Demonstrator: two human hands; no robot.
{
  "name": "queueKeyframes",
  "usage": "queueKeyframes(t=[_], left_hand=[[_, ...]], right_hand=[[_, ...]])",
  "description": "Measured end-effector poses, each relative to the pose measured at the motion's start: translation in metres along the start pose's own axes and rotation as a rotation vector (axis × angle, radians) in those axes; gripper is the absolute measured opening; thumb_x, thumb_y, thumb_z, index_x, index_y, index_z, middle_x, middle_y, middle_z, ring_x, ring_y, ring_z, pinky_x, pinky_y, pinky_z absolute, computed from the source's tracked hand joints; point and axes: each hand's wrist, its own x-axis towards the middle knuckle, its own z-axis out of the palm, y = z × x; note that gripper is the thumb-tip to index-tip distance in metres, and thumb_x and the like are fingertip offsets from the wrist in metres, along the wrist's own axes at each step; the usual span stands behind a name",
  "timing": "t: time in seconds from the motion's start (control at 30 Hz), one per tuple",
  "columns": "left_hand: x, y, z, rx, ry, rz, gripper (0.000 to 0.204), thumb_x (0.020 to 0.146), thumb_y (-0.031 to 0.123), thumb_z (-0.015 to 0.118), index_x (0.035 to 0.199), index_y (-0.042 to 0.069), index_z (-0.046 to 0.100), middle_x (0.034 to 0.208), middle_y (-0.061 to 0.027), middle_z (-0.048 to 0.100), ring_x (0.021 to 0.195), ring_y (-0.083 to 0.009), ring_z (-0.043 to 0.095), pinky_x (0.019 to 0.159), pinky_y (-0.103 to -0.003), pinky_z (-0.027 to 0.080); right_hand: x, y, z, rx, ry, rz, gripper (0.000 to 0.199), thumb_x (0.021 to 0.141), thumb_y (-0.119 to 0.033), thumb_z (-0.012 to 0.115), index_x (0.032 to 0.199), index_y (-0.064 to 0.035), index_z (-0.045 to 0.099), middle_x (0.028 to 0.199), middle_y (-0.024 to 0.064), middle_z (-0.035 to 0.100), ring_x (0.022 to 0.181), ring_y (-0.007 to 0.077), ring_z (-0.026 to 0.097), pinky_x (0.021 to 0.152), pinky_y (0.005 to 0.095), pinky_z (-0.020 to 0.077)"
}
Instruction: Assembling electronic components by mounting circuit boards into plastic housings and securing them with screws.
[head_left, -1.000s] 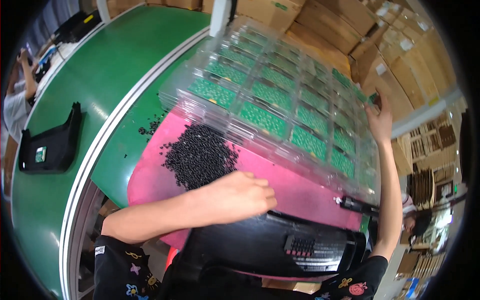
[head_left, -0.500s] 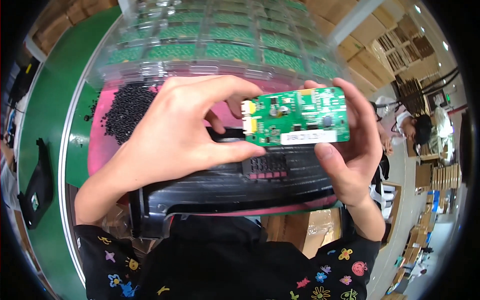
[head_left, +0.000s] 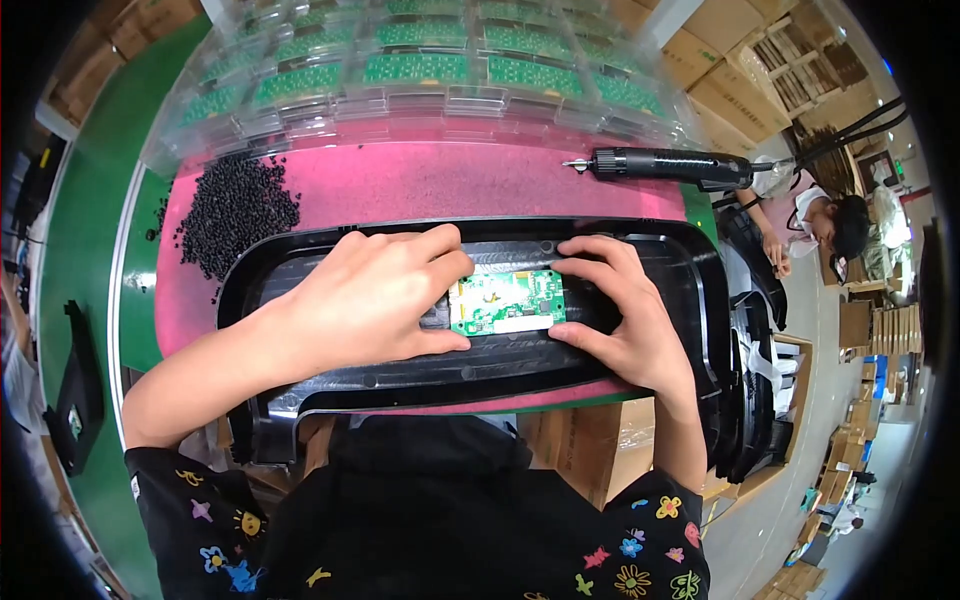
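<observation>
A green circuit board (head_left: 520, 303) with a white label strip lies low in the middle of a long black plastic housing (head_left: 420, 383). My left hand (head_left: 375, 295) grips the board's left end, fingers curled above it and thumb at the lower corner. At the right end, my right hand (head_left: 625, 320) pinches the board between fingertips on the far edge and thumb on the near edge. Both hands are closed about it. The left hand hides the board's white connectors. Whether the board rests fully on the housing floor, I cannot tell.
The housing lies on a pink mat (head_left: 400, 185). A heap of small black screws (head_left: 238, 215) is at left, a black electric screwdriver (head_left: 670, 165) at back right. Clear plastic trays (head_left: 400, 100) of green boards stand behind. Another person (head_left: 815, 230) sits at right.
Both hands have lowered the circuit board from above into the housing, tilted before and flatter now. The screwdriver, hidden before, has come into view.
</observation>
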Motion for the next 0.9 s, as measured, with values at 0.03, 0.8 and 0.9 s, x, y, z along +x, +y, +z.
queueKeyframes(t=[0.03,0.8,0.9], left_hand=[[-0.001,0.000,0.001,-0.002,-0.005,-0.004,0.050,0.069,0.032,0.082,0.104,0.002,0.062,0.097,-0.0080,0.060,0.079,-0.0300,0.065,0.061,-0.039,0.051],[-0.007,0.003,-0.015,0.003,0.062,-0.003,0.060,0.064,0.030,0.085,0.111,0.001,0.060,0.102,-0.0085,0.060,0.086,-0.0270,0.065,0.062,-0.036,0.052],[-0.016,-0.007,-0.044,-0.128,0.297,-0.032,0.033,0.072,0.019,0.081,0.096,0.000,0.065,0.087,-0.0115,0.063,0.073,-0.0272,0.064,0.062,-0.034,0.050]], right_hand=[[0.001,0.000,0.001,0.005,-0.003,0.002,0.051,0.072,-0.017,0.081,0.116,-0.0015,0.061,0.127,0.0142,0.054,0.122,0.0339,0.047,0.103,0.0410,0.0388],[0.003,-0.008,-0.004,-0.092,-0.008,0.028,0.062,0.066,-0.011,0.082,0.122,-0.0048,0.057,0.128,0.0139,0.052,0.122,0.0338,0.046,0.103,0.0403,0.0371],[-0.007,-0.019,-0.006,-0.081,0.212,0.166,0.061,0.069,-0.011,0.080,0.125,-0.0058,0.055,0.126,0.0141,0.052,0.120,0.0320,0.046,0.104,0.0397,0.0352]])
